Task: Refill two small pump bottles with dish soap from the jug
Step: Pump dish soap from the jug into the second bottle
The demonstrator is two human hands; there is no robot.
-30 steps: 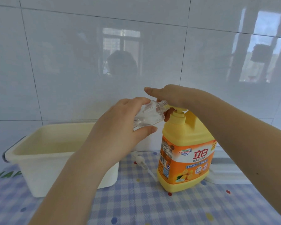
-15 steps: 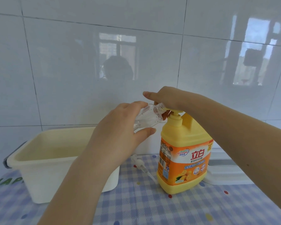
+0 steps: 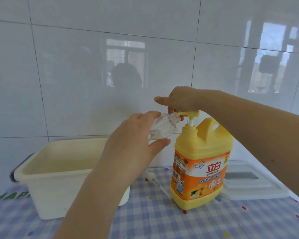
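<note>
A yellow dish soap jug (image 3: 202, 163) with an orange label stands upright on the checked tablecloth. Its yellow pump head (image 3: 191, 114) is raised, with the white stem showing. My right hand (image 3: 178, 99) rests on top of the pump head, fingers curled over it. My left hand (image 3: 135, 144) grips a small clear bottle (image 3: 43, 128) tilted with its open neck against the pump's spout. A little clear liquid sits inside the bottle. The bottle's own white pump (image 3: 154, 178) lies on the cloth left of the jug.
A cream plastic tub (image 3: 59, 180) stands at the left, close to my left forearm. A white lid or tray (image 3: 259, 185) lies behind the jug at the right. White wall tiles rise directly behind everything.
The jug's pump head has risen from its pressed-down position, and my right hand has lifted with it. My left hand keeps the small bottle at the spout.
</note>
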